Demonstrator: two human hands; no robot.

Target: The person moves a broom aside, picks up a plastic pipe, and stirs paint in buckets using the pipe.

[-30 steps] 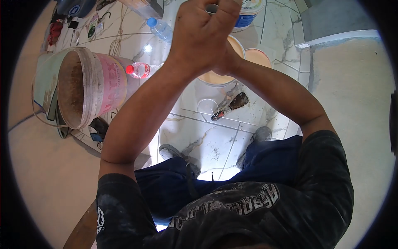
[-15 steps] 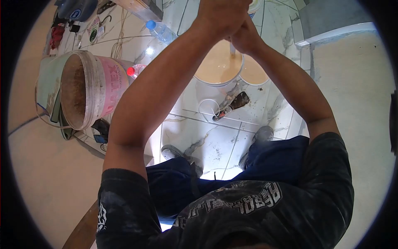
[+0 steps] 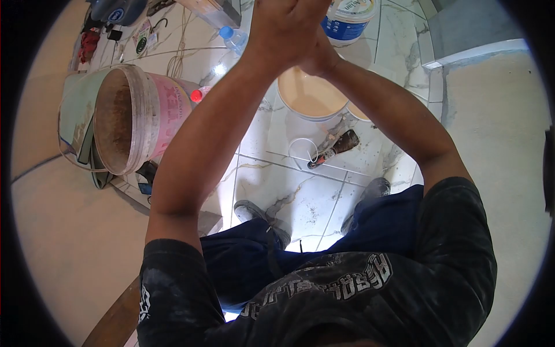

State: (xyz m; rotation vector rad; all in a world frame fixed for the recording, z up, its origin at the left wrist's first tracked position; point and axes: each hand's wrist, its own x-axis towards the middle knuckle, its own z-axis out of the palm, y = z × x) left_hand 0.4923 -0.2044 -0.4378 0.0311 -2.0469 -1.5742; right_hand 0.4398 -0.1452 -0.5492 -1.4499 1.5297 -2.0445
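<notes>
Held left hand (image 3: 283, 34) against right hand (image 3: 318, 56), over the bucket (image 3: 315, 119) of cream-coloured liquid (image 3: 312, 95) on the tiled floor (image 3: 269, 182). Could not tell finger closure or any object gripped. Called for steady wrists and slow, even movement inside the rim.

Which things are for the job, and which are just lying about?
For the job, it seems: beige mix, near the left hand and right hand.

Probably lying about: pink bucket, blue-capped bottle, red-capped bottle, hand tool.
</notes>
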